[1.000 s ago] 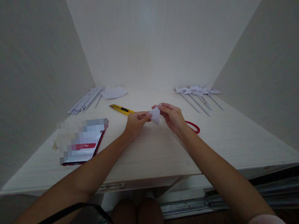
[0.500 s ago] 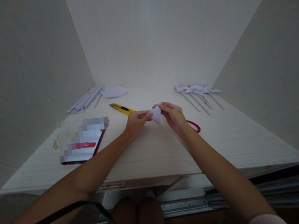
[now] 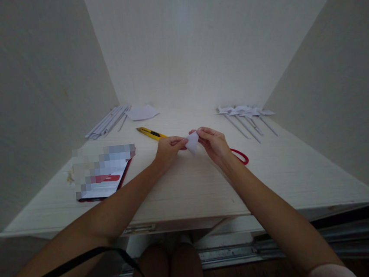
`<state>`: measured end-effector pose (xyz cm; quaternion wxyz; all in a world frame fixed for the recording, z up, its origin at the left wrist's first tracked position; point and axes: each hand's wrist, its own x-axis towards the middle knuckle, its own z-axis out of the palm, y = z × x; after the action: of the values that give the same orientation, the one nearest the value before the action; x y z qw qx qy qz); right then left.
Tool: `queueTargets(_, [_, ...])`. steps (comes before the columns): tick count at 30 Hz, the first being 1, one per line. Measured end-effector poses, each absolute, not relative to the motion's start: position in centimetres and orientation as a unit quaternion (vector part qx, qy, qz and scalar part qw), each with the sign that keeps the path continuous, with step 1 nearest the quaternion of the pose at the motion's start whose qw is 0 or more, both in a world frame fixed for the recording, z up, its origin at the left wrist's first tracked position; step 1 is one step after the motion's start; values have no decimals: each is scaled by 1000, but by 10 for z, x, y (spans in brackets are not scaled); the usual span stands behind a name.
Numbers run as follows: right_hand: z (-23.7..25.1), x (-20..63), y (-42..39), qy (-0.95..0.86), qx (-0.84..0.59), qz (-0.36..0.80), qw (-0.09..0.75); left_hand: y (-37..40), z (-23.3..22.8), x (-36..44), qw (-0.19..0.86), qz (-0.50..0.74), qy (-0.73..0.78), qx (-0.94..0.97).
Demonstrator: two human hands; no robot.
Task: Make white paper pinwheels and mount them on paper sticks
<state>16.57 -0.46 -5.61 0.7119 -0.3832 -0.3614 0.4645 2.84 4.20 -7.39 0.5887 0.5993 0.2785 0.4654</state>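
Note:
A small folded piece of white paper (image 3: 192, 144) is held between my two hands above the middle of the desk, one corner hanging down. My left hand (image 3: 170, 149) pinches its left side between thumb and fingers. At its upper right corner, my right hand (image 3: 213, 141) has thumb and fingertips closed on the paper. A yellow utility knife (image 3: 149, 133) lies just behind my left hand, its near end hidden by that hand. Beside my right wrist shows a red loop handle (image 3: 241, 155); the rest of that tool is covered by my arm.
At the back left lie several rolled white paper sticks (image 3: 108, 122) and a flat white paper sheet (image 3: 143, 112). Several paper pinwheel-like shapes on sticks (image 3: 243, 112) rest at the back right. A partly blurred tablet or phone (image 3: 109, 185) sits left. Walls enclose the desk (image 3: 189, 190).
Both hands keep their grip on the paper, which has tilted very slightly. The whole view has shifted a little; nothing has been let go or picked up.

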Motion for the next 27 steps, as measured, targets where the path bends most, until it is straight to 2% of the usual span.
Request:
queueTargets(9, [-56, 163, -4, -322, -387, 450, 738, 43, -76, 33, 622, 514, 255, 532])
queueTargets(15, [-59, 158, -3, -348, -388, 470, 712, 36, -72, 35, 642, 418, 213, 607])
queueTargets(27, [-58, 165, 1, -315, -374, 457, 742, 38, -74, 30, 592, 402, 254, 651])
